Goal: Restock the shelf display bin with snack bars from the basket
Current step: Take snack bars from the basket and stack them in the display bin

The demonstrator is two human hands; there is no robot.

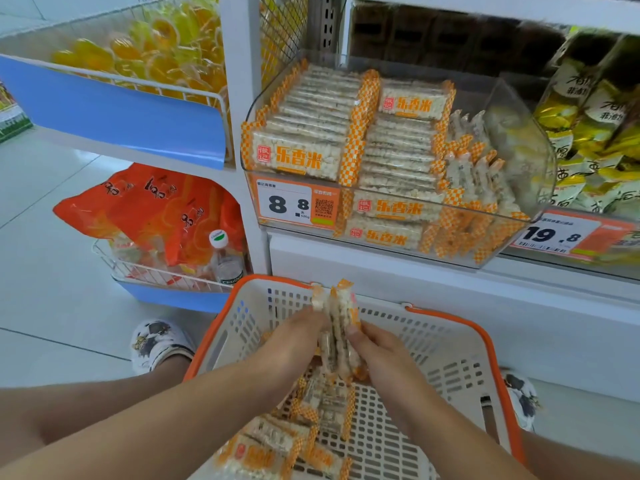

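Over the white basket with an orange rim [460, 329], both my hands hold a small upright stack of snack bars [337, 327] in clear wrappers with orange checked ends. My left hand [294, 341] grips the stack's left side and my right hand [377, 348] grips its right side. Several more bars [277, 441] lie loose on the basket floor. Above stands the clear shelf display bin [519, 161], holding rows of the same bars [318, 109] stacked on edge and some lying loose at its right.
A price tag reading 8.8 [287, 204] sits on the bin's front. A neighbouring bin of yellow packets [588, 140] is at the right. Left, wire racks hold yellow sweets [156, 50] and orange bags [156, 209] with a water bottle [225, 261]. A patterned shoe [156, 344] rests on the tiled floor.
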